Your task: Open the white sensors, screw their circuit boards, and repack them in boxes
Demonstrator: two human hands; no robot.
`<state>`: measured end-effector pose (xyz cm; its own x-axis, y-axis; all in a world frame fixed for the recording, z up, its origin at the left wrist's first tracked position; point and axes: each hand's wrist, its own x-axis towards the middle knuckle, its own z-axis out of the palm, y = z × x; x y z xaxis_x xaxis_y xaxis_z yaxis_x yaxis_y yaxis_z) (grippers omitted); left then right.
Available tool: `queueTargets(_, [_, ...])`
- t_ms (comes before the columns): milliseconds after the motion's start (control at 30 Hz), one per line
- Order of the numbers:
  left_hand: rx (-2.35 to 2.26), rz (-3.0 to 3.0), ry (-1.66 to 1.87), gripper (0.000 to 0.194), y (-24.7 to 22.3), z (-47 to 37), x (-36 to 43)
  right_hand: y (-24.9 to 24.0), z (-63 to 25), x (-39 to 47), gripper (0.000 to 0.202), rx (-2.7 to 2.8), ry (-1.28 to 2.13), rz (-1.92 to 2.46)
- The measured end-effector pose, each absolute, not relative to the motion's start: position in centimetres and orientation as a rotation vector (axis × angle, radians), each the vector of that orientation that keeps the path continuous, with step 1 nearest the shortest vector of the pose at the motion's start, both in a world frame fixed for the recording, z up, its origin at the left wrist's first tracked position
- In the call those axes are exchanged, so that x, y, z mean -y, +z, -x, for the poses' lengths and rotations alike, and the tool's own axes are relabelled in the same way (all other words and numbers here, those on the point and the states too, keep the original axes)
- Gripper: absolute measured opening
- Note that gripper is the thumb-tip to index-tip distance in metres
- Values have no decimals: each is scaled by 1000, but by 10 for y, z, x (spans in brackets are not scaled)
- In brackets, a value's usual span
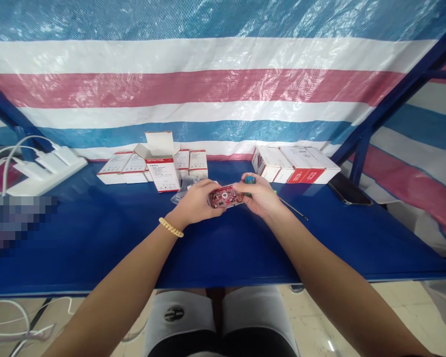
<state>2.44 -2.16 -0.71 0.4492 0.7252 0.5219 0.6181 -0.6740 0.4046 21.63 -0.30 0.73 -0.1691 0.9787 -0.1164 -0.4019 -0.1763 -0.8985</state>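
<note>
A small device with a red circuit board (224,197) is held above the blue table, its board side up. My left hand (198,201) is closed round its left end. My right hand (259,194) pinches its right end with the thumb and also holds a screwdriver with a blue-green handle (250,180). The screwdriver's thin metal shaft (293,208) points down to the right, past the hand. Beside my left hand, partly covered by it, lies a clear plastic bag (183,189). An open white and red box (162,173) stands behind, to the left.
More white and red boxes stand at the back left (122,167) and back right (297,164) of the blue table (223,253). A black phone (349,190) lies at the right. A white power strip (46,171) with plugs and cables is at the far left.
</note>
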Motion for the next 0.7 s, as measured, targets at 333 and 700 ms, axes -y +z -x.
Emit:
queueTargets(333, [-1173,-2565,1118,60,-13,-27,22,3,-218,-1,43,1109,1217,1053])
queueTargets(700, [-1239,-2379,1270,48,-14,-24,21,-1,-220,-5,38,1134,1227,1179])
